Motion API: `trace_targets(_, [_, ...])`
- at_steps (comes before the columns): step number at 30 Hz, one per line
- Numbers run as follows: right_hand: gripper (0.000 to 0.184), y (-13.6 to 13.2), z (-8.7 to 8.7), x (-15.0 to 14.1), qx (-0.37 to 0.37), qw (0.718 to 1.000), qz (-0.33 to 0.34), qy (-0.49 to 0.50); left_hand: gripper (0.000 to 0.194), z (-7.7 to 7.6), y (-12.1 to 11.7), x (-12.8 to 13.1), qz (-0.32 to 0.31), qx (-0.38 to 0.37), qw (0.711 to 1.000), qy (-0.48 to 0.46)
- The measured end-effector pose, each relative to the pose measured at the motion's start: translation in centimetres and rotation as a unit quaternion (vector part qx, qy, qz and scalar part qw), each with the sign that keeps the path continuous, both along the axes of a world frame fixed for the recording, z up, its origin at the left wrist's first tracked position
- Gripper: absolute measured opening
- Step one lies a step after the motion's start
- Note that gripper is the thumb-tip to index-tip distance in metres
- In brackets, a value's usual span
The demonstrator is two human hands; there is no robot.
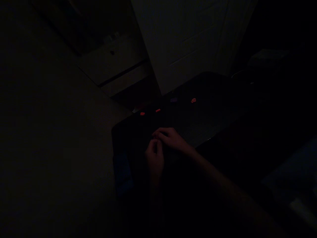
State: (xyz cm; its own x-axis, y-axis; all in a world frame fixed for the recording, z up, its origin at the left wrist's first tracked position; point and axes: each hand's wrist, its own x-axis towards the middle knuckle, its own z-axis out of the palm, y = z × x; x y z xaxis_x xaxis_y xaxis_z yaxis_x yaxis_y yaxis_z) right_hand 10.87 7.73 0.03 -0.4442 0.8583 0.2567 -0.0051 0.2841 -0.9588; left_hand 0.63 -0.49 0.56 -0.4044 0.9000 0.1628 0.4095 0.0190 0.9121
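Observation:
The scene is very dark. My left hand [155, 158] and my right hand [170, 138] meet over a dark table [210, 115], fingers curled and touching each other. The darkness hides whatever they may pinch between them. Beyond the hands, small red pieces lie on the table: one [142, 113] at the left, one [158, 110] beside it, and one [193, 100] farther right. A faint purple piece [173, 99] lies between the last two.
A pale door [188, 43] stands behind the table. Bare floor [49, 148] spreads to the left. A blue thing [122, 172] sits at the table's near left corner. Dim shapes lie at the right edge.

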Motion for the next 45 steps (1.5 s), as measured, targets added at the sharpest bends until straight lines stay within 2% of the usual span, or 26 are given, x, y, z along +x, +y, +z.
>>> trace_targets(18, [0.022,-0.28,0.88,0.25,-0.015,1.0,-0.005,-0.013,0.019,-0.11,0.03,-0.01,0.002,0.003,1.0,-0.001])
trace_targets(35, [0.023,-0.17,0.5,0.12,-0.009,1.0,-0.004,-0.011,0.02,-0.1,-0.04,-0.04,-0.008,0.009,1.0,-0.002])
trace_targets(45, [0.023,-0.25,0.85,0.24,-0.01,1.0,-0.004,-0.018,0.019,-0.23,0.05,-0.02,-0.004,0.012,1.0,-0.01])
